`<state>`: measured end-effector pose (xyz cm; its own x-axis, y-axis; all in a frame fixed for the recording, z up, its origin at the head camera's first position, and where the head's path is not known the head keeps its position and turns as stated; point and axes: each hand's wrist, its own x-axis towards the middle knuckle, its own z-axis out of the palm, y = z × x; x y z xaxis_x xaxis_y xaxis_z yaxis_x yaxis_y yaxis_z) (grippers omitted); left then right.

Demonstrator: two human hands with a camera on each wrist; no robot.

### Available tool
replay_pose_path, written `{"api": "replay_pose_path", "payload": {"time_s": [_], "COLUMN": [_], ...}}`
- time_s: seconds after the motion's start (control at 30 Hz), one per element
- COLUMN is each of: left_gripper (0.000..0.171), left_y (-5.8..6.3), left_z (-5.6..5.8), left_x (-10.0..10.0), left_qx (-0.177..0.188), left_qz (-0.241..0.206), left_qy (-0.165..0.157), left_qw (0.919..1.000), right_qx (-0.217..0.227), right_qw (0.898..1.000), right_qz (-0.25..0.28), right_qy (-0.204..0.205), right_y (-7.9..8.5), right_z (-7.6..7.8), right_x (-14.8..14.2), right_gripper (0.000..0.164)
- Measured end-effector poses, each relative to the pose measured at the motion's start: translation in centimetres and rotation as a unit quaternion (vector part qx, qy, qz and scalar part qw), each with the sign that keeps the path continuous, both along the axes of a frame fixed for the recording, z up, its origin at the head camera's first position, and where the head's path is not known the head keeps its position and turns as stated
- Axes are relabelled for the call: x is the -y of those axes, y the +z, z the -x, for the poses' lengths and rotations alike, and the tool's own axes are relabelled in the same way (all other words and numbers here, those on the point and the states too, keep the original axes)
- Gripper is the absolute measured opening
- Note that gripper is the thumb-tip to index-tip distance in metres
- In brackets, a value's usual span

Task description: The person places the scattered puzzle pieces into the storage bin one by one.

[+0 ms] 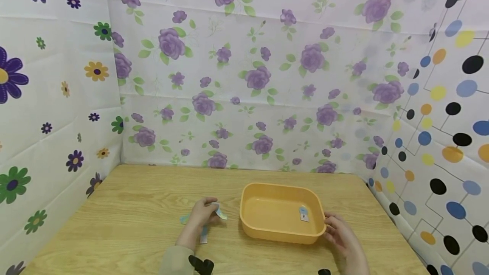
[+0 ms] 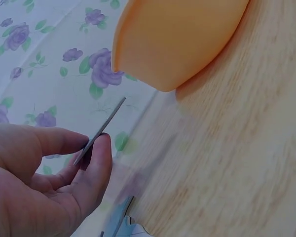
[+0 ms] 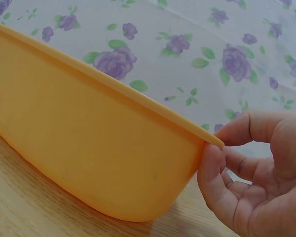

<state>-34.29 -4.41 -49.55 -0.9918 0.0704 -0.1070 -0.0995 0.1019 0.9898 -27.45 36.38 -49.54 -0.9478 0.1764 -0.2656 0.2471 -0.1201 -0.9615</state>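
My left hand (image 1: 203,213) pinches a thin flat piece (image 2: 100,131) between thumb and fingers, seen edge-on in the left wrist view. More flat light-blue and white pieces lie on the table around that hand, among them one piece (image 1: 204,235) by the wrist and another (image 1: 184,218) to its left. A wavy-edged piece (image 2: 133,230) shows below the fingers in the left wrist view. My right hand (image 1: 341,237) grips the rim of the orange plastic basin (image 1: 280,236) at its right end, thumb and fingers on either side. Inside the basin lies one blue-and-white piece (image 1: 303,214).
The basin stands upright on a wood-grain table (image 1: 145,207). Behind the table hangs a cloth (image 1: 244,139) with purple roses. Patterned cloths also close off the left side (image 1: 57,139) and the right side (image 1: 435,147).
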Motion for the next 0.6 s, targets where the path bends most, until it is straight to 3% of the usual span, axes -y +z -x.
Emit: {"api": "replay_pose_path", "payload": {"time_s": [0.3,0.6], "left_gripper": [0.042,0.041], "left_y": [0.9,2.8], "left_z": [-0.4,0.2], "left_x": [-0.3,-1.4], "left_qx": [-0.006,-0.017], "left_qz": [-0.003,-0.024], "left_qy": [-0.01,-0.022], "left_qw": [0.9999,0.9993], "right_qx": [-0.004,-0.004], "right_qw": [1.0,1.0], "right_qz": [0.004,0.021], "right_qy": [0.007,0.002], "right_y": [0.1,0.4], "right_z": [0.0,-0.3], "right_x": [0.1,0.0], "right_gripper": [0.031,0.023]}}
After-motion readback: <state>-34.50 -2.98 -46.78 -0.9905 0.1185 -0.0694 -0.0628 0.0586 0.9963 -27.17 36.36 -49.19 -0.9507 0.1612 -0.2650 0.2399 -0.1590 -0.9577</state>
